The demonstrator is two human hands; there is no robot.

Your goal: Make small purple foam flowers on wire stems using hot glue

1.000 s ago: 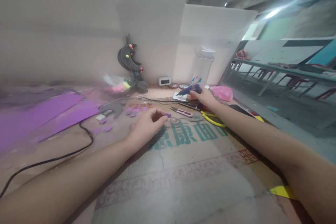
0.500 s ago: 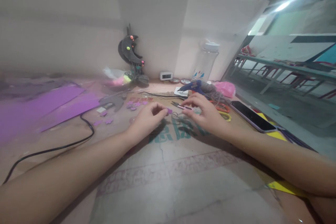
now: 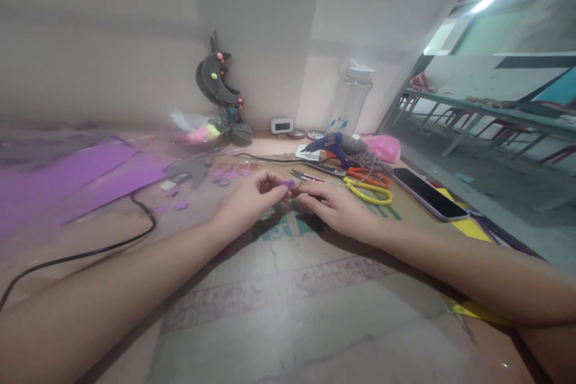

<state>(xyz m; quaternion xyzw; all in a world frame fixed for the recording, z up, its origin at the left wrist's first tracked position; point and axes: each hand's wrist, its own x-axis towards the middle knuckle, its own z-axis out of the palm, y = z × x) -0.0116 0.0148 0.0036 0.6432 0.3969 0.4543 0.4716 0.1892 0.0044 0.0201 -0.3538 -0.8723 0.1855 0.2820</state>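
Observation:
My left hand (image 3: 250, 199) pinches a small purple foam piece (image 3: 288, 183) between thumb and fingertips, just above the cardboard sheet (image 3: 315, 288). My right hand (image 3: 335, 207) has come up against it from the right, its fingertips touching the same piece. Both hands rest low over the green printed characters on the cardboard. Behind the right hand lie a blue glue gun (image 3: 330, 144), thread snips (image 3: 303, 177), and yellow scissors (image 3: 366, 191) with orange ones (image 3: 371, 175).
Purple foam sheets (image 3: 67, 183) and small purple cut-outs (image 3: 180, 204) lie at left, crossed by a black cable (image 3: 112, 246). A phone (image 3: 427, 192), pink bag (image 3: 382, 147), clear bottle (image 3: 351, 105), small clock (image 3: 282, 125) and black moon ornament (image 3: 216, 84) stand behind.
My right hand left the glue gun at the back and came forward and left to meet my left hand at the purple piece. The left hand barely moved.

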